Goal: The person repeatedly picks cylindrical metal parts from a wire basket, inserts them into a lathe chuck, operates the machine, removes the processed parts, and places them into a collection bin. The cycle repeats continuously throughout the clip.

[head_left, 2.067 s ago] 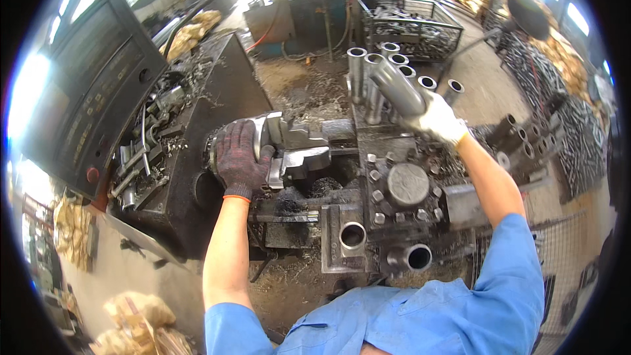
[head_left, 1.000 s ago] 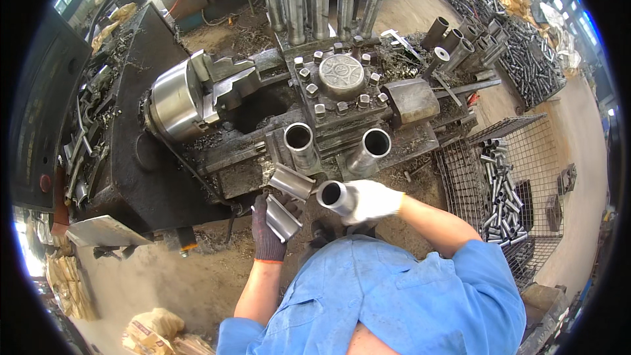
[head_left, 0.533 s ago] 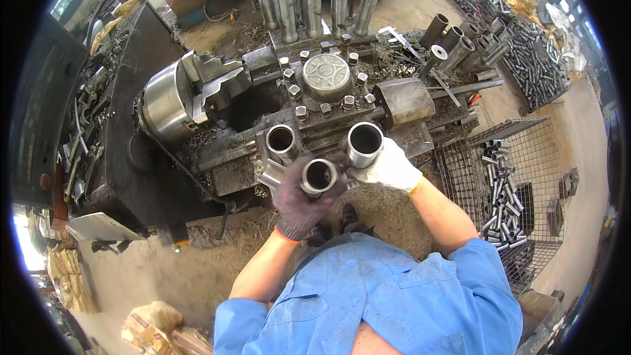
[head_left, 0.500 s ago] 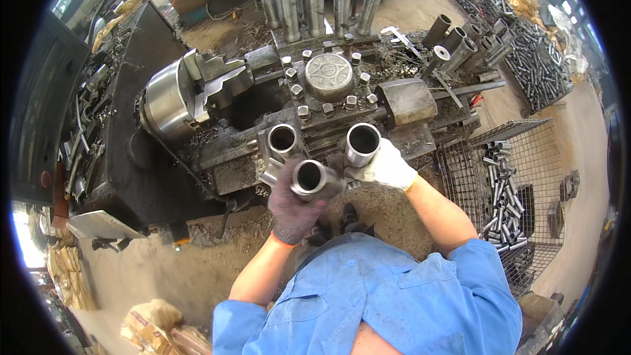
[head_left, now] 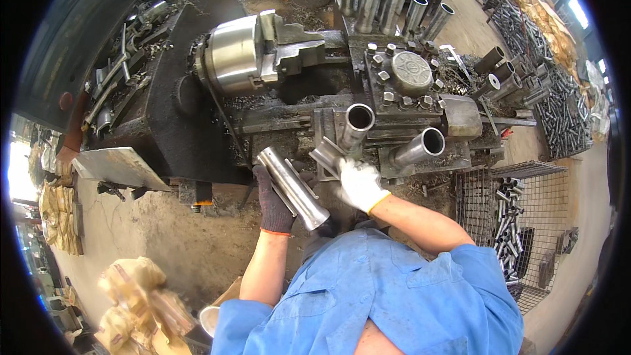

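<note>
Here, one tube (head_left: 292, 186) in left hand (head_left: 271, 205)

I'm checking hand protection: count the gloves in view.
2: a dark glove on the left hand, holding a metal tube, and a white glove on the right hand, at a curved metal piece. Others could be hidden.

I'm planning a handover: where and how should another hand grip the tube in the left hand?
Likely best around the wider collar of the tube, coming from the right. The left hand holds the tube along its left side, while the collar sticks out free at the near end, and its flare should help resist slipping.
</note>
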`<state>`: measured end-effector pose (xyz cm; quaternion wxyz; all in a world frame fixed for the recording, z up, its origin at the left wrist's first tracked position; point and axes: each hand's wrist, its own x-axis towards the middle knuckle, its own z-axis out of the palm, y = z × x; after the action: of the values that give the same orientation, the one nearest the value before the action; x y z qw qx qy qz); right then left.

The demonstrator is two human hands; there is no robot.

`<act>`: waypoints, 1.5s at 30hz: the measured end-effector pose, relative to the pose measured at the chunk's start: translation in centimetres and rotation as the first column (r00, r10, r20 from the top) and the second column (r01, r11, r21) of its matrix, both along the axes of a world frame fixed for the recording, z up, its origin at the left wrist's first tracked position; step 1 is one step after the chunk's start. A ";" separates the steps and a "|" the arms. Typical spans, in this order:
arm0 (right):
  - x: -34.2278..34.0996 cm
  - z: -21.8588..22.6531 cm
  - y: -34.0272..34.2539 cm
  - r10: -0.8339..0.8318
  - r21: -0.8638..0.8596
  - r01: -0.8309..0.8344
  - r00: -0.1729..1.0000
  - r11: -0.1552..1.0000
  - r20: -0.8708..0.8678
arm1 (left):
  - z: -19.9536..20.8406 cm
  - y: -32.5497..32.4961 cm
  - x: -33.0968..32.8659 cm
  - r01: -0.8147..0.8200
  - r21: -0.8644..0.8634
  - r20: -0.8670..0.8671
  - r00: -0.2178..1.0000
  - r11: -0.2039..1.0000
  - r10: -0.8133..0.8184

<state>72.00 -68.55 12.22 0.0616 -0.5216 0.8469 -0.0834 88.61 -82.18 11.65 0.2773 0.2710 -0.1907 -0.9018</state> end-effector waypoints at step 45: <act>-30.6 12.1 -20.6 0.371 0.250 -0.438 0.887 0.864 0.274 | -10.2 -3.6 12.9 -0.607 -0.407 0.487 0.488 0.683 0.724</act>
<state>41.36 -89.16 24.30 0.2494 -0.6601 0.7085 0.0066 101.53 -85.83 1.44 0.5504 0.5741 -0.2298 -0.5609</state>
